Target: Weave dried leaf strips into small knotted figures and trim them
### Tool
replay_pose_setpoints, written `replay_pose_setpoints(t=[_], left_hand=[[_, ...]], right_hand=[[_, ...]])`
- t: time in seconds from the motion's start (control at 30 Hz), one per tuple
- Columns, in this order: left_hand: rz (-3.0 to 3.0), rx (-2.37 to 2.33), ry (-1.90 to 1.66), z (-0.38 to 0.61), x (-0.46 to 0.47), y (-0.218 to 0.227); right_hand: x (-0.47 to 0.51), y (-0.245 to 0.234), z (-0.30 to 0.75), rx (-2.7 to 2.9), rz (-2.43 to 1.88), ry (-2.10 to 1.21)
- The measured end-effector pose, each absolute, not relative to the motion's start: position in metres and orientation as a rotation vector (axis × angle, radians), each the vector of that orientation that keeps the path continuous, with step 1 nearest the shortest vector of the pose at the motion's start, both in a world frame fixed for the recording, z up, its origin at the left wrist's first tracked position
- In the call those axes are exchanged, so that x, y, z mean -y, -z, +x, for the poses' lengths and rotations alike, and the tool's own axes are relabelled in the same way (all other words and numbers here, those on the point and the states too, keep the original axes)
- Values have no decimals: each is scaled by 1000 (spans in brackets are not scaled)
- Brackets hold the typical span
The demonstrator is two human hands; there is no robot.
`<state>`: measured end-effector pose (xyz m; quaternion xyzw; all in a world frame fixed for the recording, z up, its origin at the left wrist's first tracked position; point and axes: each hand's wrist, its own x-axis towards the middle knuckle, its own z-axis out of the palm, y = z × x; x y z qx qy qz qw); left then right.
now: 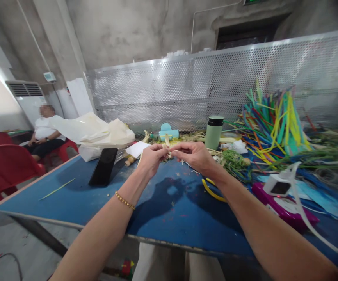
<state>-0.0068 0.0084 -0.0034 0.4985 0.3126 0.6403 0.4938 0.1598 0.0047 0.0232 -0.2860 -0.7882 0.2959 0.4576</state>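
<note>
Both my hands are raised together above the blue table [75, 199]. My left hand [150, 159] and my right hand [194, 156] have their fingertips pinched toward each other, gripping a small pale straw-like piece [169, 150] between them. The piece is mostly hidden by the fingers. A gold bead bracelet [124, 200] sits on my left wrist.
A black phone [104, 166] leans beside a cream plastic bag [98, 134]. A green flask [214, 132], a bundle of colourful strips [270, 121], green stalks [235, 164], a yellow ring [211, 191] and a magenta device with white cable [283, 203] lie right. A seated person [44, 132] and red chairs [2, 160] are left.
</note>
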Motion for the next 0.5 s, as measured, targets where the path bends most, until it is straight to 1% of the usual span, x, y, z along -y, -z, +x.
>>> replay_pose_setpoints(t=[0.13,0.2,0.33,0.5], left_hand=[[1248,-749,-1511,-5,-7,4],[1259,-757,-1517,-5,-7,4],[1267,-749,-1538,-7,-7,4],[1257,-753,-1585,-7,-6,4]], right_hand=[[-9,-21,158,1923,-783,-389],[-11,-20,159,1927,-799,-285],[-13,-18,160,1975,-793,-324],[-11,-17,159,2005,-792,-480]])
